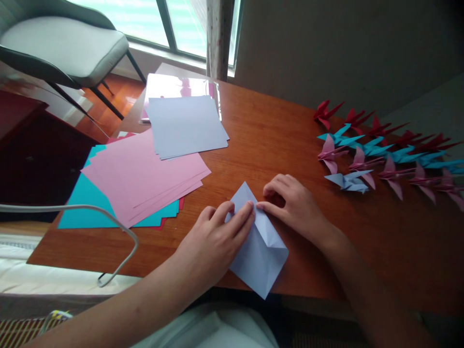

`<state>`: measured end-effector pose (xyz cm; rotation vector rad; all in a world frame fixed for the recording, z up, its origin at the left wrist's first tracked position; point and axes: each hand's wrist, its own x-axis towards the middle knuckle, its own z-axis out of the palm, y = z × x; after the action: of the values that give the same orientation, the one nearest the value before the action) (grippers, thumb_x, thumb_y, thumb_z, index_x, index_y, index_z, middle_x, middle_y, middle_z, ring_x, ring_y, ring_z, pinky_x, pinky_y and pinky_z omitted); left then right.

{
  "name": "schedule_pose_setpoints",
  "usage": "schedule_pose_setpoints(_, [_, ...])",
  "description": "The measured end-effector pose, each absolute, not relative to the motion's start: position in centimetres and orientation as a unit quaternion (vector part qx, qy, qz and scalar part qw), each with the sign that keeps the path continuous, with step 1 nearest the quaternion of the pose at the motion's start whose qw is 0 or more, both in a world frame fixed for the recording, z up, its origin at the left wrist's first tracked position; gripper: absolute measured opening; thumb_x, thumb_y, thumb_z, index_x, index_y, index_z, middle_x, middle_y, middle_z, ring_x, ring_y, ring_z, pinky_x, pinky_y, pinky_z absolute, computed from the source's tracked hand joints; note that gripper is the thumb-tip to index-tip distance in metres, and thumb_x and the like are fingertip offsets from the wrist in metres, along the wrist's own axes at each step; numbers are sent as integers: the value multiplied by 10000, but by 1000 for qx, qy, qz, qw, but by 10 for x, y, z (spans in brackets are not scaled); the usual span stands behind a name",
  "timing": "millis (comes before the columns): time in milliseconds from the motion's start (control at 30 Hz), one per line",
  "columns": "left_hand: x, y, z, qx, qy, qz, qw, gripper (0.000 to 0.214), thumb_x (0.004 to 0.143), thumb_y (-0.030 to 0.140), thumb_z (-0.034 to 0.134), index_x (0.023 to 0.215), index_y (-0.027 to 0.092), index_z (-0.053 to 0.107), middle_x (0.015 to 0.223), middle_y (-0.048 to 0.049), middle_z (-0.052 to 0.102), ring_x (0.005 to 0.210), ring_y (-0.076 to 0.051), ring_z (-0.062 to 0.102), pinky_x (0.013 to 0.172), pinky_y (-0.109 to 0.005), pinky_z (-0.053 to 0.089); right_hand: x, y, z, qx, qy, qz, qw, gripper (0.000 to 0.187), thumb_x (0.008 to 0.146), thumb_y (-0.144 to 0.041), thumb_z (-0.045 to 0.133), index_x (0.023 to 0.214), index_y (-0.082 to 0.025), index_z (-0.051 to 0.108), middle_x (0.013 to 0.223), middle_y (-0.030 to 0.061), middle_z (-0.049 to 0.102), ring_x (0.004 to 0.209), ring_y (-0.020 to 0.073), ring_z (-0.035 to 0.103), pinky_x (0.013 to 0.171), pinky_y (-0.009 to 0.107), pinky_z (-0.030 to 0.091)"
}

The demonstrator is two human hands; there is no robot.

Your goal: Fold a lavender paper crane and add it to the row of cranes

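A pale blue-grey sheet of origami paper point(250, 261), partly folded into a diamond shape, lies near the table's front edge. One narrow flap is folded inward along its right side. My left hand point(217, 237) holds the paper down, its fingertips pressed on the upper part beside the flap. From the right, my right hand point(295, 205) has its thumb at the flap's upper edge, with the other fingers curled. The two hands' fingertips nearly meet there. My left fingers cover part of the paper's left side.
Left on the wooden table point(253, 130) lie pale blue sheets point(188, 125), pink sheets point(152, 169) and turquoise sheets point(87, 203). Red cranes point(326, 113), turquoise cranes point(377, 146), pink cranes point(391, 174) and one pale blue crane point(350, 181) stand at right. A white cable point(134, 237) crosses the left edge.
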<state>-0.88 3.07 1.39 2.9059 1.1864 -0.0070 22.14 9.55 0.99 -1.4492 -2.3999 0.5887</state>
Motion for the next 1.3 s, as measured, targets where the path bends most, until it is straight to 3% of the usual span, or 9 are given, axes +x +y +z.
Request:
schedule_pose_setpoints(267, [-9,30,14,927,374,-5,5,478,1002,264,461,1475,214,510,1590,-42,426,1136,-284,491,785,-407,493,221,94,16,-509,-829,212,92,230,865,-393,750,837,-228,593,867,5,641,869,206,567,746,322,425])
schedule_pose_setpoints(500, [-10,29,14,928,372,-7,9,453,997,262,460,1438,205,547,1576,-52,438,1156,-291,483,818,-416,482,185,130,12,-537,-816,168,131,181,893,-346,717,857,-228,585,871,13,661,886,212,571,727,319,399])
schedule_pose_setpoints(867, [-10,29,14,926,377,-3,16,467,991,259,472,1451,199,526,1580,-60,430,1154,-293,490,807,-414,465,186,134,5,-549,-805,162,158,268,883,-437,713,825,-227,557,831,10,635,812,201,555,681,313,373])
schedule_pose_setpoints(1300, [-9,30,15,926,377,3,18,473,1000,263,461,1468,211,509,1586,-35,431,1151,-289,490,785,-411,464,231,96,17,-484,-854,179,61,306,839,-459,763,913,-236,567,954,39,641,897,229,579,739,345,453])
